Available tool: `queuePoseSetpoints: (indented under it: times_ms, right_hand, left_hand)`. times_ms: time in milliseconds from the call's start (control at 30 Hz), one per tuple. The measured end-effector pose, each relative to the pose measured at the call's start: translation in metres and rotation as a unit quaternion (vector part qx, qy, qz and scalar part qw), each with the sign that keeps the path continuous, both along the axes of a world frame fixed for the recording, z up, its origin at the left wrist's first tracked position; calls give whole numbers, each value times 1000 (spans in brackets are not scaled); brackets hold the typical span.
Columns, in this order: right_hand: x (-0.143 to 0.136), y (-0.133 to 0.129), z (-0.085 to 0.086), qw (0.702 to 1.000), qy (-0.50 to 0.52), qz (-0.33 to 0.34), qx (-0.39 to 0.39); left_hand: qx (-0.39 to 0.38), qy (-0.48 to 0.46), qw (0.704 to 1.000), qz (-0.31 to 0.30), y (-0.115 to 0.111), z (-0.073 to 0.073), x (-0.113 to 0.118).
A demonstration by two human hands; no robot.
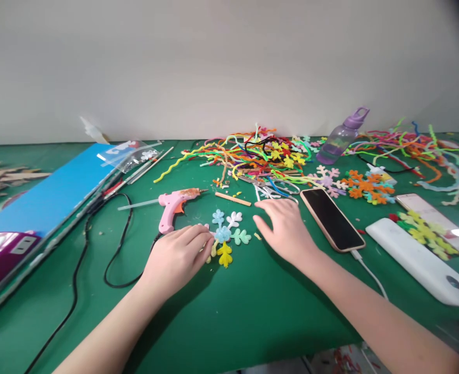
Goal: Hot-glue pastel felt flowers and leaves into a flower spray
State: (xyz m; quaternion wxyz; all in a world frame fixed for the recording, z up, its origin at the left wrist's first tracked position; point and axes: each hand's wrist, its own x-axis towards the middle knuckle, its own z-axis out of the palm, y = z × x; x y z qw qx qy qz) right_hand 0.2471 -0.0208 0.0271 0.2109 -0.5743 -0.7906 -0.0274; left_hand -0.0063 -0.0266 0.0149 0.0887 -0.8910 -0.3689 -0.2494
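A pastel pipe-cleaner snowflake [224,233] with a blue centre and blue, white, green and yellow arms lies on the green table. My left hand [180,253] is closed at its left edge, fingers covering part of an arm there. To the right, my right hand [282,227] hovers low, thumb apart from the fingers, with nothing visible in it. Just beyond its fingertips are scissors [278,188], partly hidden among pipe cleaners, and a short tan stick [233,199]. Behind my left hand rests a pink glue gun [172,209] with a clear glue stick in its back.
Tangled pipe cleaners [253,153] and a purple bottle [342,137] stand along the wall. Finished-looking snowflakes [369,187], a phone [333,220] on a cable and a white power bank [418,259] lie right. A blue board [54,189] and black cord [82,254] lie left.
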Motion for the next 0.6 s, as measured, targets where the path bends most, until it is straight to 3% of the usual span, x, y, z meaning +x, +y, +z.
queuePoseSetpoints:
  times_ms: [133,267,400,500,600]
  right_hand:
    - [-19,-5,-8,999,-20,43,-4]
    - [-9,-6,-3,999,-9,30,18]
    - [36,-6,10,996,18,-74,43]
    - [85,-11,13,971,-38,-233,-38]
    - [127,-20,8,931,-65,-333,-138]
  left_hand:
    - [1,-6,1000,1,0,0,0]
    - [3,-9,1000,1,0,3,0]
    - [0,-10,1000,-1,0,4,0]
    - [-2,-9,1000,-1,0,3,0]
    - [1,-4,1000,-1,0,2,1]
